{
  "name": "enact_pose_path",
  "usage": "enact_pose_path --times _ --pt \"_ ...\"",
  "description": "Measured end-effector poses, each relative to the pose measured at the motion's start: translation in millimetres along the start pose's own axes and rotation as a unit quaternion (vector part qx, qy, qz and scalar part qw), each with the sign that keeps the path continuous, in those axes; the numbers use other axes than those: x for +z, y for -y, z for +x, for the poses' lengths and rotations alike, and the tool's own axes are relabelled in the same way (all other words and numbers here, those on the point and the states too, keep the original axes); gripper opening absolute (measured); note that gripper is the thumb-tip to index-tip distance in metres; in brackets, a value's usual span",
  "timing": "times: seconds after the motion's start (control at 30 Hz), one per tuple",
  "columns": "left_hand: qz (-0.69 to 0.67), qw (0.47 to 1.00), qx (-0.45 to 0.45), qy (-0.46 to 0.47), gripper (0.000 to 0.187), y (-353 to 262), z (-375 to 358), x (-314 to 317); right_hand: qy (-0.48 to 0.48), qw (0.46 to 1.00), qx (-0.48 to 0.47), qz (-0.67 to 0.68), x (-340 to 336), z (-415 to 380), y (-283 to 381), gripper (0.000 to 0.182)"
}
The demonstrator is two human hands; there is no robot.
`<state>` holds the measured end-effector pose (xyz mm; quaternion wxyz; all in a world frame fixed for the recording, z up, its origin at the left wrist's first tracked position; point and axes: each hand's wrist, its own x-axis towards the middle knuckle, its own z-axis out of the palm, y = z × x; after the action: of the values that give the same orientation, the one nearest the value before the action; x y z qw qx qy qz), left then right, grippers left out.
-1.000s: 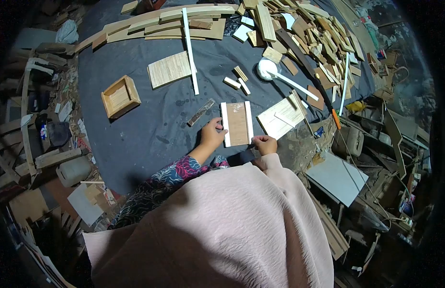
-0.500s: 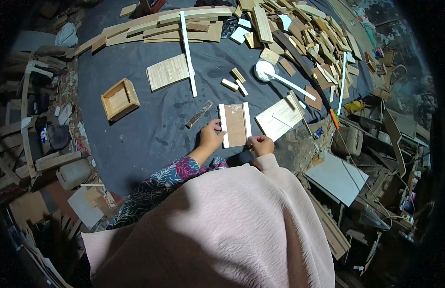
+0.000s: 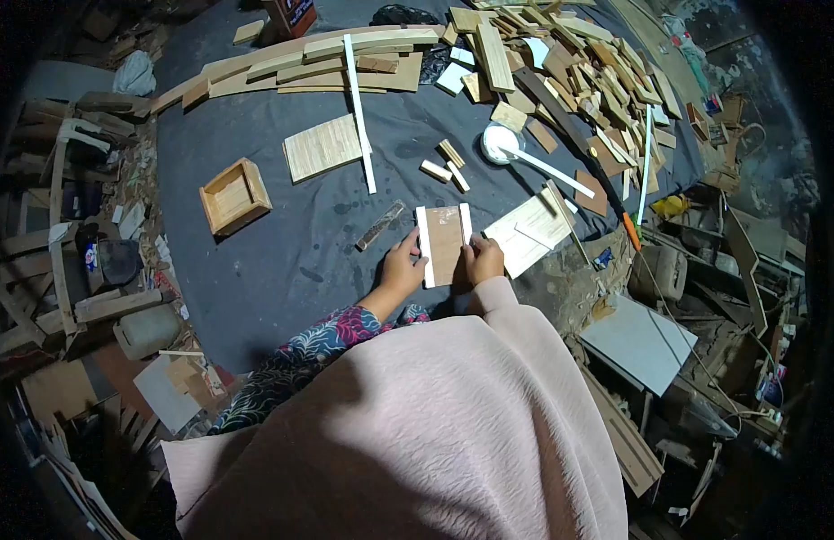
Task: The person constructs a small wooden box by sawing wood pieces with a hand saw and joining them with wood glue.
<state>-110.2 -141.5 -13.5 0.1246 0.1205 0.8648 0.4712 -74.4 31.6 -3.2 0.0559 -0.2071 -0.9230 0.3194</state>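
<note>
Dark cloth (image 3: 264, 306) lies beneath both hands (image 3: 402, 272), gripping a brown panel's (image 3: 445, 243) edges, amid cluttered scraps (image 3: 606, 81).

Between my left hand (image 3: 402, 270) and right hand (image 3: 483, 259), the white-edged panel (image 3: 445, 243) fills the gap. Bare cloth (image 3: 286, 288) opens leftward to the box (image 3: 235, 200); a narrower corridor runs far between white strip (image 3: 358, 117) and small blocks (image 3: 436, 171). The pale board (image 3: 516, 243) obstructs my right, offcuts (image 3: 606, 81) the far right.
</note>
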Motion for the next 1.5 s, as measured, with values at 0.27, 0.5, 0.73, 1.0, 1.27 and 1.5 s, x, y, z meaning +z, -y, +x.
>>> enact_pose_path --times 0.27,0.5,0.73,1.0,1.27,1.5 --pt "-0.003 1.000 -0.010 0.004 0.061 -2 1 -1 0.002 0.999 0.038 0.020 -4 1 6 0.025" --pt "-0.001 1.000 -0.009 0.000 0.061 2 0 3 -0.015 0.999 0.040 0.014 -2 0 5 0.024" --pt "0.007 1.000 0.012 -0.005 0.058 2 1 1 -0.048 0.994 -0.091 -0.026 -1 -4 2 0.018" --pt "-0.040 0.996 -0.072 0.023 0.053 -7 -1 -2 -0.172 0.956 0.158 0.179 -51 -9 -64 0.017" --pt "0.012 0.994 -0.112 -0.016 0.048 -22 -6 7 0.081 0.988 0.083 0.099 -37 -28 -37 0.021" --pt "0.038 0.988 -0.147 -0.038 0.049 -45 -9 17 0.060 0.989 0.018 0.133 -48 -20 -45 0.016"
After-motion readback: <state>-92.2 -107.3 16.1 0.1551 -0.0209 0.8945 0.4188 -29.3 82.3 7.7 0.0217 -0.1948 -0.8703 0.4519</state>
